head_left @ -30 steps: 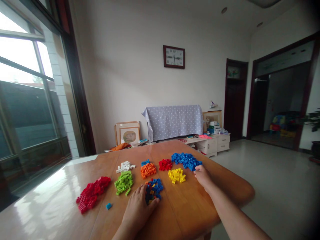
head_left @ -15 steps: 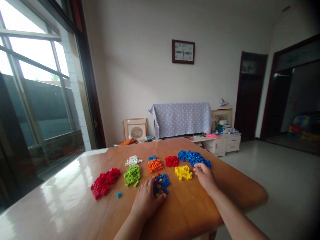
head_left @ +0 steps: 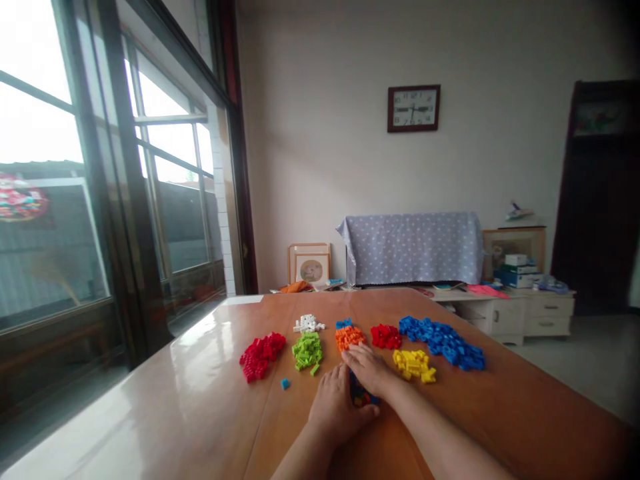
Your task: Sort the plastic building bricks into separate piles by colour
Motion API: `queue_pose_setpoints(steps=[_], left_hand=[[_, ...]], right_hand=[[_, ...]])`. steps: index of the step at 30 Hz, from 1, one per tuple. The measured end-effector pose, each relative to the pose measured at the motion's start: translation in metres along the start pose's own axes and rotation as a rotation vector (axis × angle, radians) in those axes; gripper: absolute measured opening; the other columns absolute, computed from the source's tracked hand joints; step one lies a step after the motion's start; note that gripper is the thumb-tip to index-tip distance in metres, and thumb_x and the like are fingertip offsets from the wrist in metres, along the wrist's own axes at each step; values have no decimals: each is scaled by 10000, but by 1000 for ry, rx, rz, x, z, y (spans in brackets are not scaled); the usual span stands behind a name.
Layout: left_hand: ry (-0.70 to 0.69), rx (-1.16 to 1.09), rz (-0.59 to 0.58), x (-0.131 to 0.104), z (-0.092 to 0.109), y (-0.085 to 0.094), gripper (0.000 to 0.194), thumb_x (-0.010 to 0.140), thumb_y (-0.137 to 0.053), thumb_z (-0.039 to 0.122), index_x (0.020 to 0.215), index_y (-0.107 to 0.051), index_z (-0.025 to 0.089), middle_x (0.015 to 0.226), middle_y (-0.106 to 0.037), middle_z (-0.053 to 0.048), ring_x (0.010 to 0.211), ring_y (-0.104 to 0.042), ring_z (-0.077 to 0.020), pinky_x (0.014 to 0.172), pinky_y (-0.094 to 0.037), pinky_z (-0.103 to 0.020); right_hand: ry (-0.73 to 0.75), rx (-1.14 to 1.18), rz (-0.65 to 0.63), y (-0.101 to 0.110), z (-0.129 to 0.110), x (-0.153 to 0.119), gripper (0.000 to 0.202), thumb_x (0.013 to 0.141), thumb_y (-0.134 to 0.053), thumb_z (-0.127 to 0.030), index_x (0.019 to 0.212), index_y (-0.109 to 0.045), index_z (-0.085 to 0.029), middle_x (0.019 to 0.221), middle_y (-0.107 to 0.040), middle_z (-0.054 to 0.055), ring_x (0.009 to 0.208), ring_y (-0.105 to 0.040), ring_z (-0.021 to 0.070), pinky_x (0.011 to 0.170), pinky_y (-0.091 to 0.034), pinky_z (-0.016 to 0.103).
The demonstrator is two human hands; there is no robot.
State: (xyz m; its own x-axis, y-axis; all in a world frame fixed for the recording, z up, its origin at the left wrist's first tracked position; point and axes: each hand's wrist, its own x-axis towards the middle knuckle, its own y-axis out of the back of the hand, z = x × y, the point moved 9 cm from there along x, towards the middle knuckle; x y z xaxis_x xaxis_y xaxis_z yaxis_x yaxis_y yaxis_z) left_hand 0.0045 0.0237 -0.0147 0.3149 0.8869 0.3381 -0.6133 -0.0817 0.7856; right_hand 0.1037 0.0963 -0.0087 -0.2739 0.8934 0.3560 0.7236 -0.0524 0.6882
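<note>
Brown and glossy, the table (head_left: 200, 427) spreads under and around all the fingers, giving loose bricks a flat bed where they can lie without rolling off. Well beyond the fingertips, a grey-blue patterned cloth (head_left: 410, 250) drapes over something wide, probably against dust.

The left hand (head_left: 336, 407) rests with fingers bent and thumb spread away from them, open around the near side of the mixed pile; that curve seems to act as a fence, keeping the pieces from scattering. The right hand (head_left: 367, 368) reaches across the pile's far side, fingers forward and slightly bent; whether they pinch a brick I cannot tell.

The blue pile (head_left: 443, 341) stretches out to the right of the right fingers, its length probably due to its many pieces. Left of the left fingers lies the pinkish-red pile (head_left: 262, 357), with the green pile (head_left: 307, 352) nearer them. The yellow pile (head_left: 415, 365) sits right of the right hand. Partly hidden between both hands is the mixed pile (head_left: 361, 393), central, likely so either hand can reach it.

Just beyond the right fingertips is the orange pile (head_left: 349, 337); the small red pile (head_left: 386, 337) lies beyond and rightward, the white pile (head_left: 309, 324) beyond and leftward. Gaps between them presumably keep colours distinct. Smallest, a lone blue brick (head_left: 285, 383) lies left of the left fingers, apart from every pile.
</note>
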Motion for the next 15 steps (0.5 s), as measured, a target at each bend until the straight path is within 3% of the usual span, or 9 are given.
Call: queue_pose_setpoints(steps=[3, 8, 15], left_hand=[[3, -8, 19, 0, -3, -2, 1052, 624, -740, 624, 1503, -373, 177, 1480, -481, -151, 1343, -434, -371, 1150, -309, -458], [12, 13, 20, -1, -7, -7, 1107, 618, -722, 676, 1514, -356, 140, 1519, -429, -175, 1382, -388, -393, 1164, -297, -481], [-34, 61, 31, -3, 2, -4, 775, 731, -645, 596, 1384, -493, 207, 1433, -519, -154, 1329, -451, -367, 1153, -302, -493]], right_hand=[[-96, 38, -87, -18, 17, 3, 634, 911, -367, -706, 1213, -706, -264, 1369, -627, 61, 1394, -425, 313, 1169, -241, 460], [-12, 73, -98, -17, 7, -12, 604, 945, -328, -650, 1139, -730, -244, 1238, -705, 89, 1244, -580, 292, 1091, -363, 404], [41, 54, -70, -7, -8, -37, 497, 982, -315, -515, 1114, -705, -236, 1131, -727, 107, 1104, -643, 259, 982, -446, 356]])
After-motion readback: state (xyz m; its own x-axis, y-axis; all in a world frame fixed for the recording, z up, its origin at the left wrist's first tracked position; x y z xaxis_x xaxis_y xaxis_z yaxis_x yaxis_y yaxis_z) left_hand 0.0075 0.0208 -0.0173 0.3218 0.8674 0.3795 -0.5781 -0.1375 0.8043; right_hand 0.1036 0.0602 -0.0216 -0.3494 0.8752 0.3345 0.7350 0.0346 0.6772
